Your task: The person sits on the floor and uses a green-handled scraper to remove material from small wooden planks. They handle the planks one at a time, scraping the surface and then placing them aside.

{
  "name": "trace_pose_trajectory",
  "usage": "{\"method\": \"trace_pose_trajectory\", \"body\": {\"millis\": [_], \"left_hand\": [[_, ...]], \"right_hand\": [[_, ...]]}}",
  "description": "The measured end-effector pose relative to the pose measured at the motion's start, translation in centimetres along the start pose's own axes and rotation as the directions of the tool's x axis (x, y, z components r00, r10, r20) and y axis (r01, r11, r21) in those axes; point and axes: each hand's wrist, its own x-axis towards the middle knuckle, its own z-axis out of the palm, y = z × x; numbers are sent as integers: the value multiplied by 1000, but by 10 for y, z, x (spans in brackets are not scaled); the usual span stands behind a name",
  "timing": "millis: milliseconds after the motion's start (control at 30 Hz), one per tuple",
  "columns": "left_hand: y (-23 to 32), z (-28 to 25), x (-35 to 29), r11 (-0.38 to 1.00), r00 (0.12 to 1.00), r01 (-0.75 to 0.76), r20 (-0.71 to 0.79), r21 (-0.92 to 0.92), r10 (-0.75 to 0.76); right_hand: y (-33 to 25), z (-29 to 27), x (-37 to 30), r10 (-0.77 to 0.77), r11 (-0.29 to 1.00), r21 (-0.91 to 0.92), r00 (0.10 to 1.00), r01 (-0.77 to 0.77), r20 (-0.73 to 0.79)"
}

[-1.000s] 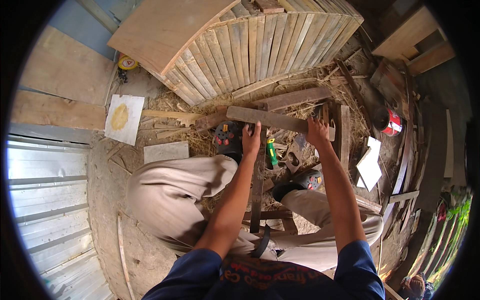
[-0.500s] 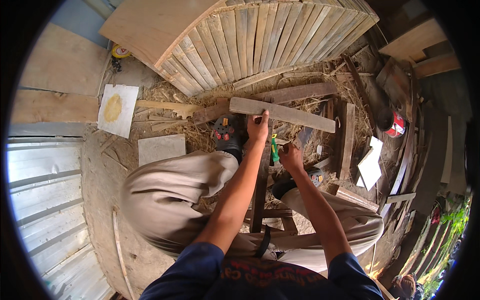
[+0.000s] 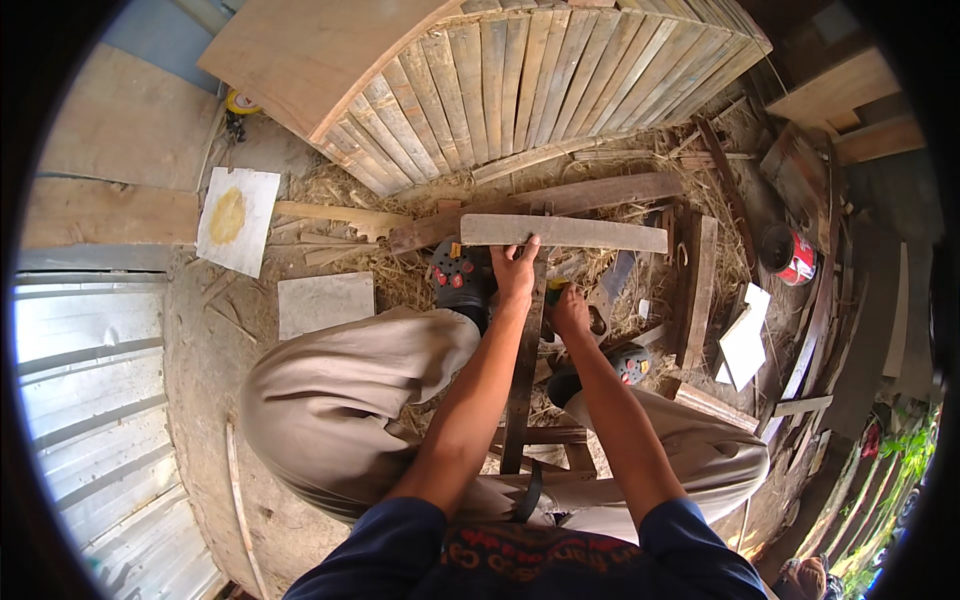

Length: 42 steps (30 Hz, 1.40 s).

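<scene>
My left hand (image 3: pixel 515 272) pinches the lower edge of a short grey-brown wooden board (image 3: pixel 600 234), thumb on its face. The board lies crosswise over a narrow dark wooden beam (image 3: pixel 524 375) that runs between my legs. Just right of the beam, my right hand (image 3: pixel 572 313) is closed around a small green-and-yellow tool (image 3: pixel 556 289); the fingers hide most of it, so its kind cannot be told. Beside that hand rests what looks like a handsaw with a grey-blue blade (image 3: pixel 619 274).
Stacked wooden slats (image 3: pixel 520 90) stand ahead beneath a plywood sheet (image 3: pixel 320 55). A red can (image 3: pixel 797 262) and a white piece (image 3: pixel 743 340) lie right, near loose planks (image 3: pixel 697 290). White sheets (image 3: pixel 237 220) are at left. Straw and scraps litter the ground.
The board has turned from a slant to nearly level, its right end rising in view. My right hand has moved left and closed on the green-and-yellow tool.
</scene>
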Motion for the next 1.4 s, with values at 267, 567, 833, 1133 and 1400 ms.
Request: {"method": "trace_pose_trajectory", "body": {"millis": [267,567,833,1133,1400], "left_hand": [[8,-19,13,954,959,271,123,-129,-256],[16,-15,11,955,965,252,108,-156,-237],[17,-16,16,969,970,243,29,-37,-242],[9,0,13,992,992,127,11,-23,-127],[8,0,15,994,995,98,26,-38,-97]], "right_hand": [[15,-73,-48,-130,941,311,991,132,-26],[-37,-194,-62,-511,660,523,833,539,-213],[-98,-227,-35,-154,629,676,914,383,-374],[-134,-171,56,-122,467,759,883,453,-453],[-166,-146,88,-45,291,864,908,410,-416]]}}
